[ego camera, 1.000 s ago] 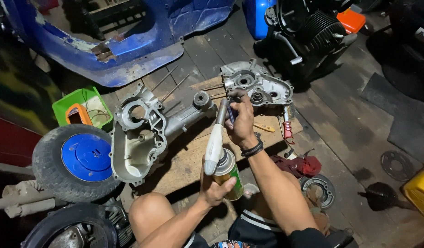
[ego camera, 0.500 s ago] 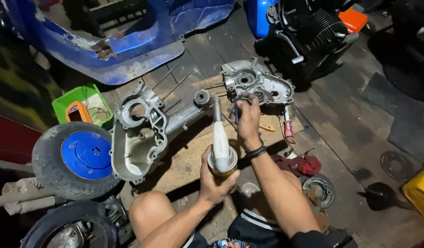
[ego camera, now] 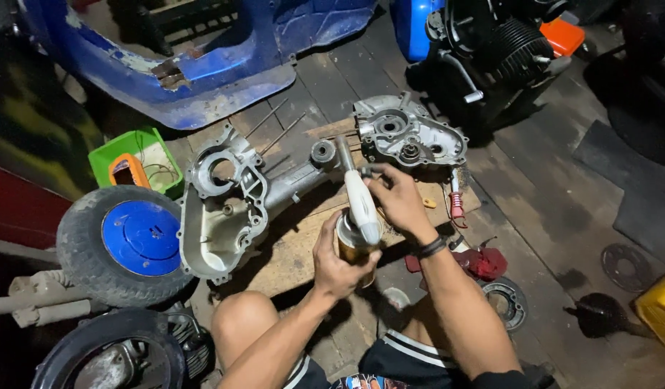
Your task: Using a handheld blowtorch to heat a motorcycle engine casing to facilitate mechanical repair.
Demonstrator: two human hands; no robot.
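While our left hand [ego camera: 340, 263] clamps a brass-coloured can [ego camera: 353, 248], our right hand [ego camera: 397, 198] grips the white-handled tool [ego camera: 361, 202]; a crankcase half [ego camera: 408, 133] lies at twelve o'clock.

Repair workshop — engine casings [ego camera: 231, 205] | wheel [ego camera: 123, 245] — plank floor [ego camera: 541, 194]

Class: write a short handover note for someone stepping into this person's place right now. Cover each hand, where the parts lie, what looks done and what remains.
Left hand: wrapped around a brass-coloured can, upright over the wooden board.
Right hand: gripping the white-handled tool, whose metal shaft points toward the smaller engine cover.
Large crankcase half lies open on the board, beside the blue-hubbed wheel.
Done: both casings are split apart and laid out.
Left: neither casing is being touched; the pictures do not show what the tool tip has worked on.
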